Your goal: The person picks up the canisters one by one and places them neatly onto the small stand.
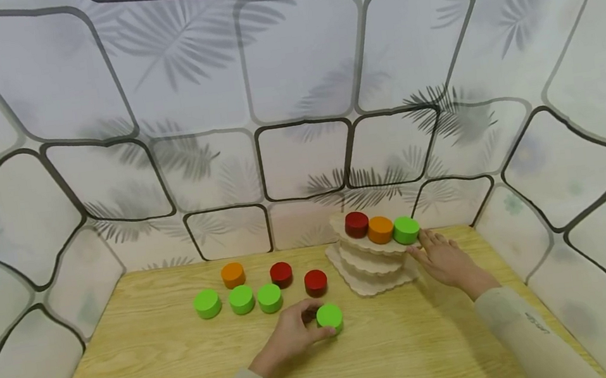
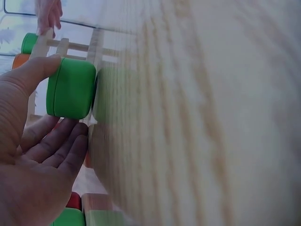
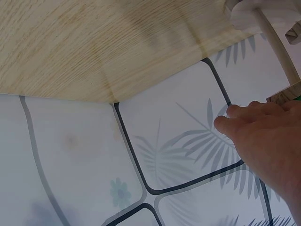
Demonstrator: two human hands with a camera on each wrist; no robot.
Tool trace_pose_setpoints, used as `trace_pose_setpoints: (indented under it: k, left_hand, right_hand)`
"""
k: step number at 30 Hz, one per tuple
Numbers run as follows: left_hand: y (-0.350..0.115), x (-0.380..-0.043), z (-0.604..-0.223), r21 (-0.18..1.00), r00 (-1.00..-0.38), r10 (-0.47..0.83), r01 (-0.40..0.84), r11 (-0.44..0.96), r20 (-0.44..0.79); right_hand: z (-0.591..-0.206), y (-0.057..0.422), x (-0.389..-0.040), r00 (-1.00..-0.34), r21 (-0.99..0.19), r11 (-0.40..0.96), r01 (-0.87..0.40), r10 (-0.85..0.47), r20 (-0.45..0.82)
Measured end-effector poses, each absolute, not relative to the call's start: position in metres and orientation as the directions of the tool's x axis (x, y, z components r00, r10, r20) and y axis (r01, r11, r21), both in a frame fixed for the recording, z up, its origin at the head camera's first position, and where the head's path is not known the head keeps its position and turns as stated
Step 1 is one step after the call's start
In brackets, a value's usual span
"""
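Note:
My left hand pinches a green round block between thumb and fingertips, low over the wooden table. In the left wrist view the thumb lies on one side of that green block, the fingers on the other. At the right stands a pale wooden three-tier stand with scalloped tiers. Its top tier bears a red block, an orange block and a green block in a row. My right hand, fingers extended, rests at the top tier's right edge beside that green block.
Left of the stand lie loose round blocks: an orange one, two red ones and three green ones. A patterned cloth wall closes off the table's back and sides, close behind the stand.

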State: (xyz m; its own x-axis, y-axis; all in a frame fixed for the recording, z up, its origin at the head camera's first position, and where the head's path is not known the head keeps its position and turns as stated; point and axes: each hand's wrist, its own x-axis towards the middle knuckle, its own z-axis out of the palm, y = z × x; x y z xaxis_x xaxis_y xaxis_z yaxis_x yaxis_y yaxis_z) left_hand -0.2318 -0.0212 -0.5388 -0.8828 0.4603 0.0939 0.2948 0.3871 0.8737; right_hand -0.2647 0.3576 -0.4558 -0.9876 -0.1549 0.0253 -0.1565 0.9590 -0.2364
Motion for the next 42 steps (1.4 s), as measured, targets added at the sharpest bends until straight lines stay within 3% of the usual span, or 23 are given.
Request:
trace_pose_setpoints:
  k: [10,18,30,42]
  left_hand:
    - [-0.027,-0.235,-0.530,0.914,-0.913,0.403,0.213,0.346,0.060]
    - [-0.030,-0.249,-0.515,0.909,-0.929,0.335,0.268,0.319,0.156]
    - [-0.019,-0.269,-0.495,0.925,-0.952,0.240,0.255,0.281,0.189]
    - [0.005,-0.302,-0.472,0.908,-0.939,0.198,0.327,0.262,0.281]
  right_hand:
    - [-0.456,0.356,-0.265,-0.988,-0.237,0.960,-0.152,-0.151,0.019]
    - [-0.455,0.356,-0.264,-0.989,-0.243,0.959,-0.149,-0.150,0.012]
    - [-0.455,0.356,-0.264,-0.987,-0.247,0.956,-0.157,-0.157,0.020]
    - [-0.456,0.356,-0.265,-0.988,-0.248,0.957,-0.152,-0.155,0.009]
